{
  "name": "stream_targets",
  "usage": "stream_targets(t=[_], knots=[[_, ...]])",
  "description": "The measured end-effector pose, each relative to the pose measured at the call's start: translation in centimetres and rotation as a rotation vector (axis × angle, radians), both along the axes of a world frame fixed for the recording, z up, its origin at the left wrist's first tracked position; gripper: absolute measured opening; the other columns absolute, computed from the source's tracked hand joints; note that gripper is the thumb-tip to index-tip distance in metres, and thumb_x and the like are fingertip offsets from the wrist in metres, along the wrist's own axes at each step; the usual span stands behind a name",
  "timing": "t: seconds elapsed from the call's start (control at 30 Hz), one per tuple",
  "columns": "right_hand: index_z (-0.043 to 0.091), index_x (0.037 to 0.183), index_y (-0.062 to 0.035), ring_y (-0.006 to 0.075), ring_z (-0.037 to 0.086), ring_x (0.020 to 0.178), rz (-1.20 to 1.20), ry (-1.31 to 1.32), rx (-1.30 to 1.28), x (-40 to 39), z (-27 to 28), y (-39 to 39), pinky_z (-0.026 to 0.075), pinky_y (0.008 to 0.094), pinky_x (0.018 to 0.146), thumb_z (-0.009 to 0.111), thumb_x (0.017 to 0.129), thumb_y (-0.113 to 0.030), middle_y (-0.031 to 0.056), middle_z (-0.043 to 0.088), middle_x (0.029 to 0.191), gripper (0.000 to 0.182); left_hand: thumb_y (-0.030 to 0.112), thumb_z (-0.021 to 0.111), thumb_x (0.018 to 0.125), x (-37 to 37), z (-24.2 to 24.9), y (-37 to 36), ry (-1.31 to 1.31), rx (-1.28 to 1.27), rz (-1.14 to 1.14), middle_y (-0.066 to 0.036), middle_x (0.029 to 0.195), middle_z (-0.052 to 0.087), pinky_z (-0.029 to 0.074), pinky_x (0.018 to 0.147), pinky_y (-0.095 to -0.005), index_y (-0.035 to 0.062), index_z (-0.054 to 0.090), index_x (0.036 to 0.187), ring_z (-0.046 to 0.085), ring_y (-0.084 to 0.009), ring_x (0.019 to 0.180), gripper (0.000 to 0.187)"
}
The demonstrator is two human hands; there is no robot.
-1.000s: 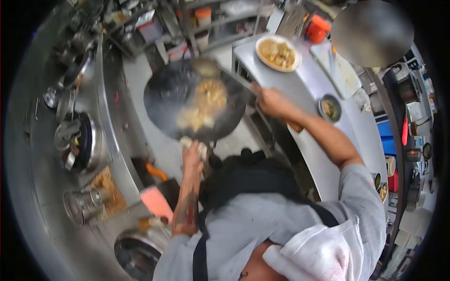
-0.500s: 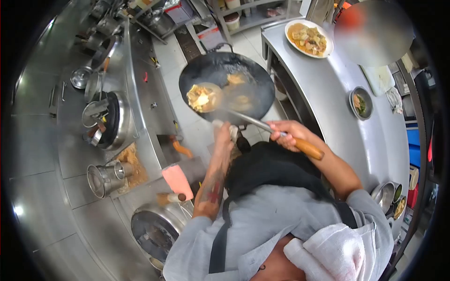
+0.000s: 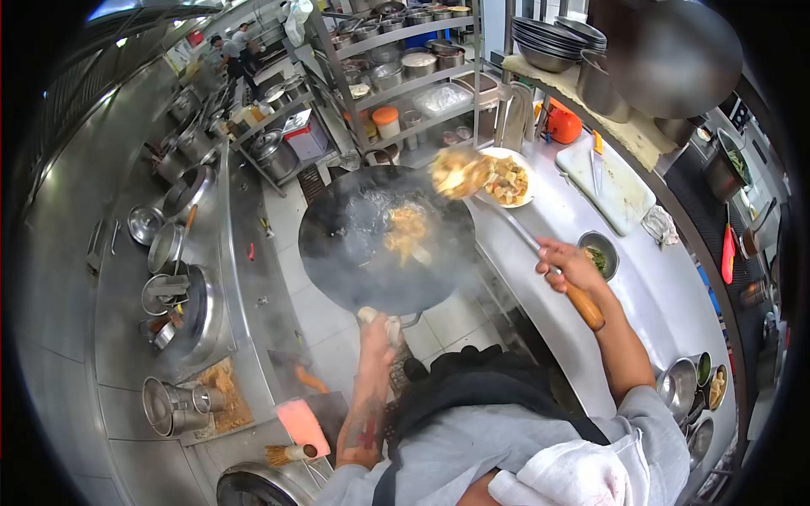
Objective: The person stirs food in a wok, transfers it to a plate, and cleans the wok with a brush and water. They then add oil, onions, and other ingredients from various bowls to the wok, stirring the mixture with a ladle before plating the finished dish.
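My left hand (image 3: 375,339) is closed round the near handle of a large black wok (image 3: 333,266), with a pale cloth (image 3: 394,331) at the grip. Steam rises from the wok, and some browned food (image 3: 407,234) lies in it. In my right hand (image 3: 572,266) is a ladle (image 3: 585,307), held near the join of its metal shaft and wooden handle. Its bowl is heaped with saucy food (image 3: 457,174), blurred by motion, at the left edge of a white plate (image 3: 531,187). Chunks of food in sauce cover that plate.
On the steel counter (image 3: 540,337) to the right are a metal bowl of greens (image 3: 599,255) and a cutting board (image 3: 607,185) with a knife (image 3: 597,164). A shelf rack (image 3: 405,99) stands ahead. Stoves line the left, with a pink cloth (image 3: 304,426) close by. People (image 3: 236,52) stand far off.
My right hand has lifted the loaded ladle out of the wok and over to the plate. The wok, held by my left hand, now holds less food. My view has tilted up.
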State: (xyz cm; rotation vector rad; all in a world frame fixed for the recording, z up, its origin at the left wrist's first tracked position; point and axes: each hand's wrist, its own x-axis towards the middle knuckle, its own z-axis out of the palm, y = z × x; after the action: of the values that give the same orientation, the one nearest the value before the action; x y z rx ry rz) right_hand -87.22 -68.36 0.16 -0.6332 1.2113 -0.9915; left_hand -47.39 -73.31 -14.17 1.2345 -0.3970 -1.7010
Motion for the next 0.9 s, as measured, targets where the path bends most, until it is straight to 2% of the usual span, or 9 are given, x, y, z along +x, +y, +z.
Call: stream_targets(t=[0.13, 0.5, 0.53, 0.57, 0.63, 0.67, 0.8, 0.87, 0.9], knots=[[0.034, 0.147, -0.0018, 0.0066, 0.043, 0.048, -0.101, 0.290, -0.078, -3.8, -0.7, -2.8, 0.038, 0.0234, 0.040, 0.056, 0.096, -0.014, 0.0032, 0.054, 0.078, 0.057, 0.016, 0.050, 0.091, 0.9, -0.2, -0.3, -0.083, -0.027, -0.068, -0.014, 0.080, 0.061, 0.046, 0.042, -0.0313, 0.0025, 0.051, 0.098, 0.059, -0.0209, 0.060, 0.014], [0.038, 0.146, -0.0019, 0.0072, 0.047, 0.050, -0.105, 0.588, -0.074, -7.6, -4.3, -7.8, 0.040, 0.0238, 0.041, 0.057, 0.096, -0.015, 0.0002, 0.054, 0.071, 0.055, 0.023, 0.048, 0.096, 3.0, -2.2, 0.6, 0.155, 0.083, -0.027, -0.011, 0.074, 0.059, 0.041, 0.043, -0.0285, 0.0035, 0.053, 0.094, 0.051, -0.0190, 0.050, 0.020], [0.042, 0.144, 0.0002, 0.0142, 0.055, 0.052, -0.081, 0.704, -0.081, -7.3, -4.0, -7.9, 0.047, 0.0311, 0.045, 0.057, 0.095, -0.015, 0.0084, 0.061, 0.074, 0.053, 0.023, 0.048, 0.095, 3.4, -1.9, 0.8, 0.118, 0.101, -0.089, -0.011, 0.073, 0.059, 0.041, 0.043, -0.0286, 0.0030, 0.053, 0.093, 0.051, -0.0188, 0.050, 0.021], [0.042, 0.144, 0.0002, 0.0142, 0.055, 0.052, -0.084, 0.699, -0.074, -6.9, -3.9, -7.7, 0.047, 0.0311, 0.045, 0.057, 0.095, -0.015, 0.0084, 0.061, 0.074, 0.053, 0.024, 0.048, 0.094, 3.8, -1.7, 0.9, 0.080, 0.125, -0.152, -0.011, 0.072, 0.058, 0.042, 0.043, -0.0287, 0.0025, 0.054, 0.092, 0.050, -0.0185, 0.049, 0.022], [0.047, 0.140, -0.0024, 0.0345, 0.068, 0.066, -0.020, 1.245, -0.145, -4.8, -2.2, -6.5, 0.056, 0.0430, 0.064, 0.050, 0.089, -0.012, 0.0260, 0.068, 0.089, 0.052, 0.024, 0.049, 0.093, 3.2, -1.5, 1.0, 0.041, 0.137, -0.047, -0.011, 0.071, 0.058, 0.041, 0.042, -0.0289, 0.0019, 0.054, 0.090, 0.050, -0.0185, 0.048, 0.023], [0.047, 0.140, -0.0052, 0.0433, 0.068, 0.077, -0.065, 1.416, -0.225, -5.4, -4.0, -6.8, 0.055, 0.0475, 0.078, 0.047, 0.086, -0.012, 0.0327, 0.066, 0.098, 0.054, 0.024, 0.049, 0.092, 3.1, -1.5, 1.2, 0.006, 0.136, 0.059, -0.010, 0.070, 0.057, 0.041, 0.041, -0.0292, 0.0013, 0.055, 0.088, 0.049, -0.0184, 0.047, 0.024], [0.048, 0.140, -0.0045, 0.0417, 0.068, 0.084, -0.094, 1.498, -0.249, -7.3, -6.6, -7.4, 0.053, 0.0484, 0.083, 0.049, 0.087, -0.014, 0.0314, 0.066, 0.098, 0.054, 0.023, 0.050, 0.092, 4.1, -2.4, 0.9, 0.037, 0.136, 0.002, -0.011, 0.070, 0.057, 0.041, 0.040, -0.0294, 0.0015, 0.055, 0.088, 0.051, -0.0189, 0.049, 0.022], [0.048, 0.140, -0.0052, 0.0419, 0.068, 0.089, -0.184, 1.204, -0.113, -6.4, -5.5, -6.7, 0.053, 0.0478, 0.083, 0.051, 0.088, -0.018, 0.0316, 0.067, 0.099, 0.054, 0.020, 0.051, 0.091, 4.5, -3.0, 0.8, 0.071, 0.128, -0.074, -0.011, 0.072, 0.058, 0.042, 0.041, -0.0299, 0.0018, 0.054, 0.091, 0.052, -0.0198, 0.050, 0.019], [0.047, 0.142, -0.0065, 0.0326, 0.064, 0.069, -0.263, 1.148, -0.111, -6.1, -6.6, -6.8, 0.052, 0.0432, 0.067, 0.055, 0.090, -0.020, 0.0247, 0.066, 0.086, 0.054, 0.020, 0.051, 0.091, 4.6, -3.7, 0.6, 0.070, 0.113, -0.052, -0.011, 0.072, 0.058, 0.042, 0.041, -0.0299, 0.0018, 0.054, 0.091, 0.052, -0.0198, 0.050, 0.019]])
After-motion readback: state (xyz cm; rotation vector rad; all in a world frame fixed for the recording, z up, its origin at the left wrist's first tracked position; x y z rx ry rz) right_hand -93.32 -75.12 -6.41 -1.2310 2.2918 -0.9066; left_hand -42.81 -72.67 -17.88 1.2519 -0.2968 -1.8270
